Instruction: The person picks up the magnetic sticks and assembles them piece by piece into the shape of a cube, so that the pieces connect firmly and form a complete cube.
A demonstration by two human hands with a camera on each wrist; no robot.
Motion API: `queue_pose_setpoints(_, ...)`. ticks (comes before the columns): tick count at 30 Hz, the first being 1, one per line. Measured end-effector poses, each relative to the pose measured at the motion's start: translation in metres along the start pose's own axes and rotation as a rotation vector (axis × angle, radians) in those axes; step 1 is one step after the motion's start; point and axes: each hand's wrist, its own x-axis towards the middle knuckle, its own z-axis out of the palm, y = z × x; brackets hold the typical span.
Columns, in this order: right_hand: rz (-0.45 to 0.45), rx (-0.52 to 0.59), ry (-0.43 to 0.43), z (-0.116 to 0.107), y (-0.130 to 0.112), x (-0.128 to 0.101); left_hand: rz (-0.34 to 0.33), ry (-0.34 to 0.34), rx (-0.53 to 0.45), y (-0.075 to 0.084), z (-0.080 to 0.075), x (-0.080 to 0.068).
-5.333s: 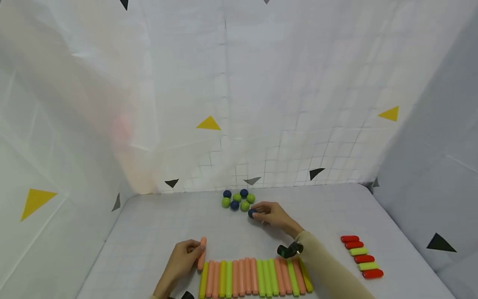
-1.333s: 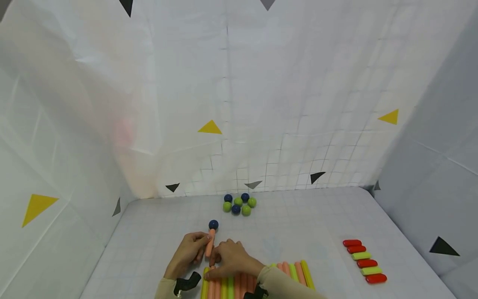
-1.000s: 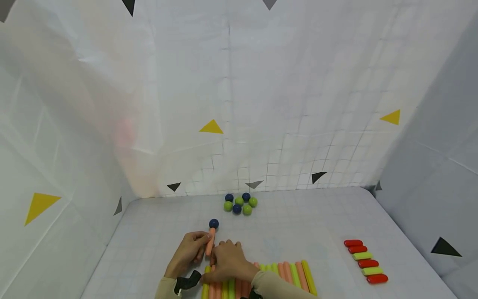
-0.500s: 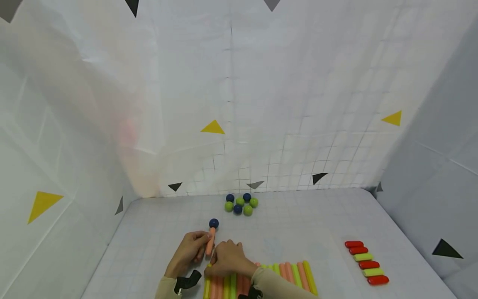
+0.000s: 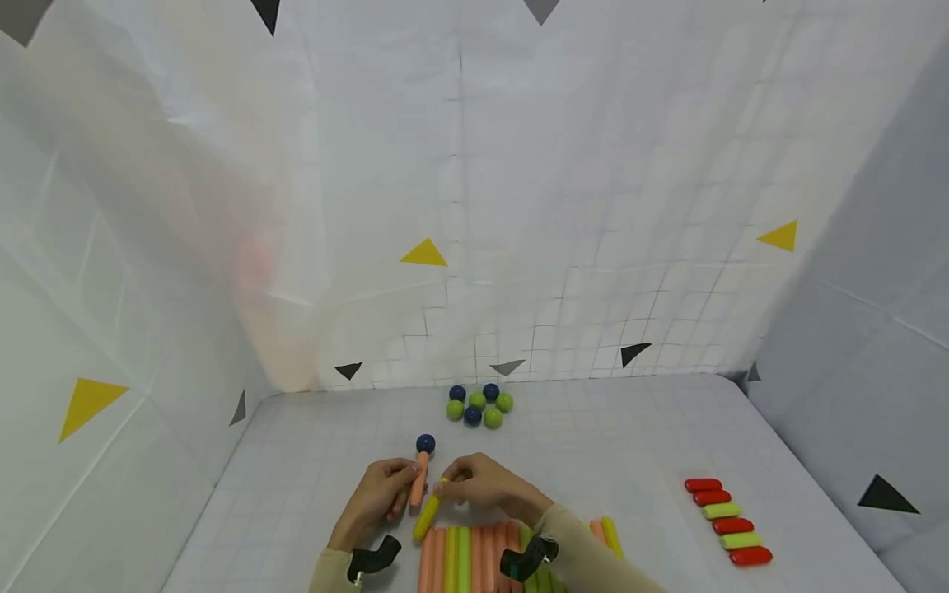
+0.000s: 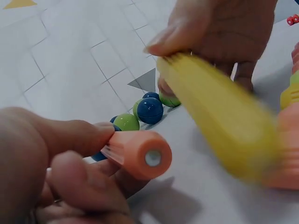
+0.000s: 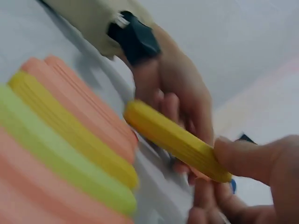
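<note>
In the head view my left hand point(image 5: 376, 497) pinches a salmon-pink magnetic rod point(image 5: 418, 487), its far end against a dark blue ball point(image 5: 426, 443). A round metallic tip shows on the rod's near end point(image 6: 153, 157) in the left wrist view. Just to the right, my right hand point(image 5: 491, 481) pinches a yellow magnetic rod point(image 5: 427, 519) by its upper end, tilted and held off the row. Below my hands lies the row of salmon, yellow and green rods point(image 5: 463, 556), partly covered by my right wrist and sleeve.
Several blue and green balls point(image 5: 473, 416) sit in a cluster farther back on the table. A staggered column of short red and yellow-green rods point(image 5: 730, 525) lies at the right. White sheeting point(image 5: 519, 206) encloses the table at the back and sides.
My right hand has taken the yellow rod from the row's left end and raised it beside the salmon rod. Earlier it brought the blue ball over from the cluster. My left hand holds still lately.
</note>
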Motion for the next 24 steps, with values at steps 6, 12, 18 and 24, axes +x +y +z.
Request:
queue_pose_setpoints(6, 0.025, 0.128, 0.2, -0.029, 0.019, 0.003, -0.008, 0.005, 0.013, 0.001, 0.003, -0.002)
queue_pose_setpoints(12, 0.06, 0.268, 0.297, -0.046, 0.041, 0.009, 0.014, 0.038, 0.051, 0.0, 0.006, -0.004)
queue_pose_setpoints(18, 0.068, 0.386, 0.369, -0.055, 0.051, 0.016, 0.068, 0.065, 0.125, 0.0, 0.013, -0.003)
queue_pose_setpoints(24, 0.078, 0.351, 0.369, -0.055, 0.047, 0.021, 0.092, 0.108, 0.178, 0.001, 0.017, -0.002)
